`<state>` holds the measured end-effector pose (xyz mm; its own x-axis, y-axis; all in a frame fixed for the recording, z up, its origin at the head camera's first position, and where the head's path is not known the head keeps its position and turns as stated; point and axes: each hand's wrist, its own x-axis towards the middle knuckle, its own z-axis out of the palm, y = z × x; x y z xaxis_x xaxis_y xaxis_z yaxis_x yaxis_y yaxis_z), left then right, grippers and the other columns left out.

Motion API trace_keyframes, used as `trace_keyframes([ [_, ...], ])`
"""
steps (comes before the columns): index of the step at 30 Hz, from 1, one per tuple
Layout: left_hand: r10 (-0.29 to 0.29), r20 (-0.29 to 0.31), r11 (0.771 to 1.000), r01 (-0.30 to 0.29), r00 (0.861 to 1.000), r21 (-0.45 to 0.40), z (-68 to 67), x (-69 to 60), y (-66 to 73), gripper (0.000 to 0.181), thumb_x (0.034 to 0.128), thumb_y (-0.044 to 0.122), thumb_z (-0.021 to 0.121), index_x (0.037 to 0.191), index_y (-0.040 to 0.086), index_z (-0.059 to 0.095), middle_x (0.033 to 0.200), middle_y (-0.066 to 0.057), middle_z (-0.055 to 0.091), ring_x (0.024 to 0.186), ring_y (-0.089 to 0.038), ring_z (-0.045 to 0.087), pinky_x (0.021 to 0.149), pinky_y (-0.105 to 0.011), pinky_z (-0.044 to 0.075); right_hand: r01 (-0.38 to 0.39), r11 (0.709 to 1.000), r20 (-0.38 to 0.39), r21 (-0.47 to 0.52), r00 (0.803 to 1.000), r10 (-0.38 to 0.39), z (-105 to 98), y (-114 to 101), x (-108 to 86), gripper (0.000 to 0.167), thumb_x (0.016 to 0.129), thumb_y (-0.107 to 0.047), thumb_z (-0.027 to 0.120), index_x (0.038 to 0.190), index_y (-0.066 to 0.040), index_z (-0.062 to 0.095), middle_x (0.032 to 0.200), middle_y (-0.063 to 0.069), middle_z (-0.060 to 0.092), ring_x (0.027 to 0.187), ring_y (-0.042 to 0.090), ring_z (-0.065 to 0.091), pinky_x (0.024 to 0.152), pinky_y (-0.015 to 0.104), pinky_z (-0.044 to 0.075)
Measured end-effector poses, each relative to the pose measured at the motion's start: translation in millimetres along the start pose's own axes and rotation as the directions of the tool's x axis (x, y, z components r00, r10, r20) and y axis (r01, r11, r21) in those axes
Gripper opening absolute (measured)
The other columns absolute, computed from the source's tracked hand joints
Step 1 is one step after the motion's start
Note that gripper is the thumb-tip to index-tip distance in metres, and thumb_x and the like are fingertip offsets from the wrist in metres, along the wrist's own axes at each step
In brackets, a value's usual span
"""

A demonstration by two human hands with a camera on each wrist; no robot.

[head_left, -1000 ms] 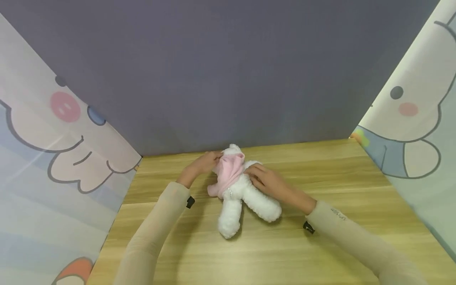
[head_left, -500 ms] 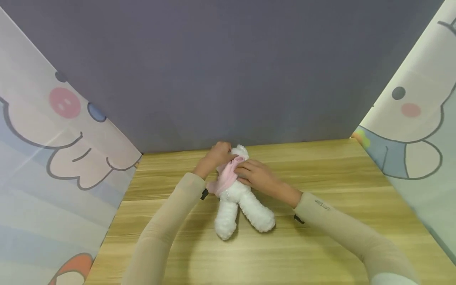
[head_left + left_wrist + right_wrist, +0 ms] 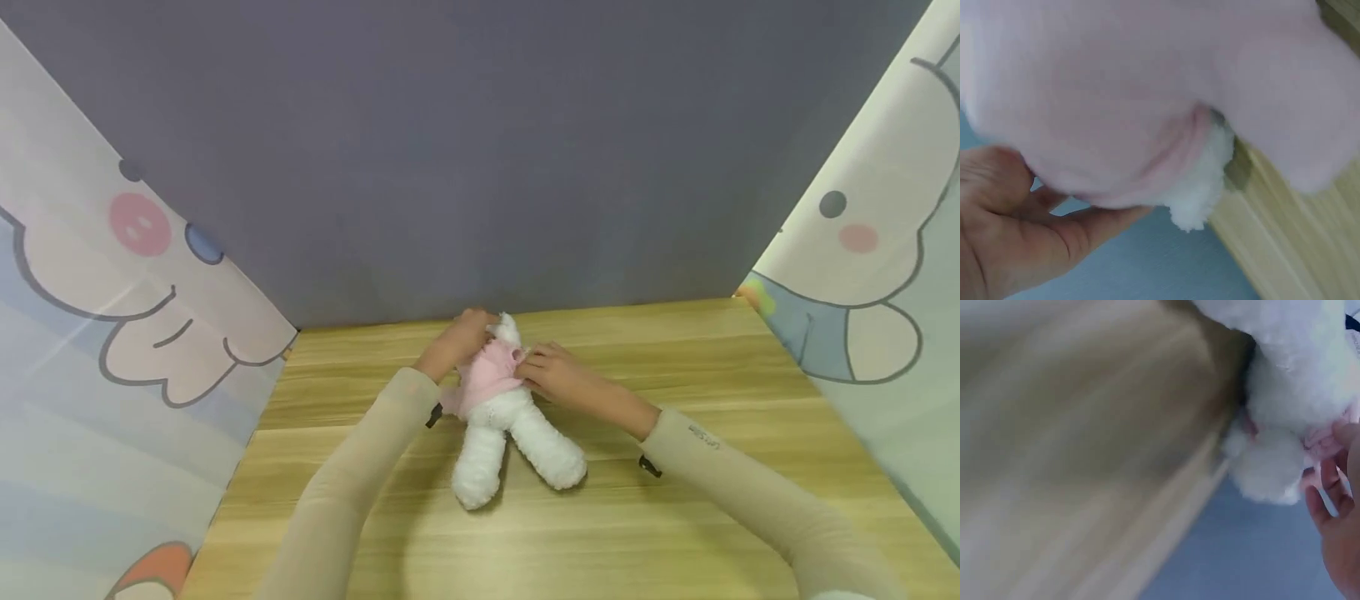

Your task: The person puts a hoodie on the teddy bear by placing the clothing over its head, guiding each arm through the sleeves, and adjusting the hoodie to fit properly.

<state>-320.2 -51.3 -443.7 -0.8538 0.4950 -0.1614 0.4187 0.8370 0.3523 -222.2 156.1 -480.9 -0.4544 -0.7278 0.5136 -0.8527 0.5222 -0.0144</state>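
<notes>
White plush toy (image 3: 506,408) on a wood-grain table (image 3: 540,542), near its far edge, with the head end toward an upright grey panel (image 3: 480,158) and two legs spread toward the person. A pink garment (image 3: 489,372) covers the upper body; the white belly and legs are exposed. The left hand (image 3: 462,337), at the head end, grips the garment between thumb and fingers; the left wrist view shows white pile emerging below the cloth's edge. The right hand (image 3: 558,373), at the toy's opposite side, pinches the garment's edge with bent fingers. Both forearms wear beige sleeves (image 3: 337,492), each with a small black piece beneath the cuff (image 3: 649,466). Sheets printed with cartoon animals (image 3: 862,208) flank the table.
</notes>
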Motion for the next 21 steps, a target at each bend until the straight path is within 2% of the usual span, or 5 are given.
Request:
trace_keyframes([
  [5,-0.022,-0.020,0.999,0.021,1.000,-0.045,3.5,4.2,-6.6,0.037,0.1006,0.018,0.065,0.138,0.015,0.065,0.143,-0.011,0.059,0.139,-0.038,0.045,0.113,-0.048,0.039,-0.094,0.974,0.120,0.204,0.990,0.070,-5.9,-2.8,-37.7,0.014,0.092,-0.008,0.073,0.106,-0.007,0.072,0.102,0.003,0.074,0.099,0.022,0.068,0.091,0.042,0.055],
  [10,-0.046,-0.014,0.992,0.044,0.999,-0.122,-0.5,3.9,-8.5,0.034,0.1030,0.022,0.060,0.134,0.011,0.067,0.140,-0.012,0.061,0.133,-0.036,0.050,0.111,-0.049,0.040,-0.198,0.948,0.160,0.249,0.974,0.161,-3.2,-6.1,-44.8,0.017,0.097,-0.011,0.068,0.114,-0.008,0.072,0.112,0.005,0.073,0.107,0.023,0.067,0.094,0.041,0.054],
  [15,0.082,-0.004,0.991,-0.082,0.997,-0.110,2.4,-4.6,-18.9,0.042,0.1092,0.023,0.045,0.147,0.005,0.053,0.149,-0.017,0.052,0.142,-0.038,0.042,0.120,-0.050,0.028,-0.223,0.931,0.137,0.290,0.972,0.190,-6.4,-9.4,-46.1,0.034,0.096,-0.005,0.069,0.130,-0.007,0.065,0.130,0.007,0.066,0.122,0.026,0.062,0.101,0.043,0.051],
  [18,0.114,-0.102,0.980,-0.129,0.988,-0.153,-0.6,-19.4,-22.7,0.045,0.1100,0.022,0.042,0.149,0.001,0.047,0.151,-0.021,0.048,0.143,-0.042,0.038,0.119,-0.053,0.029,-0.293,0.887,0.082,0.357,0.956,0.283,-12.3,-12.4,-46.1,0.041,0.096,-0.002,0.067,0.135,-0.008,0.060,0.137,0.009,0.060,0.113,0.025,0.065,0.092,0.038,0.056],
  [21,0.093,-0.249,0.965,-0.149,0.964,-0.215,-6.3,-41.0,-20.1,0.041,0.1087,0.021,0.045,0.145,0.001,0.051,0.147,-0.020,0.049,0.138,-0.042,0.043,0.114,-0.055,0.036,-0.411,0.814,0.034,0.411,0.899,0.437,-18.2,-11.1,-47.5,0.039,0.094,0.001,0.064,0.133,-0.004,0.058,0.130,0.013,0.059,0.100,0.024,0.065,0.079,0.033,0.059],
])
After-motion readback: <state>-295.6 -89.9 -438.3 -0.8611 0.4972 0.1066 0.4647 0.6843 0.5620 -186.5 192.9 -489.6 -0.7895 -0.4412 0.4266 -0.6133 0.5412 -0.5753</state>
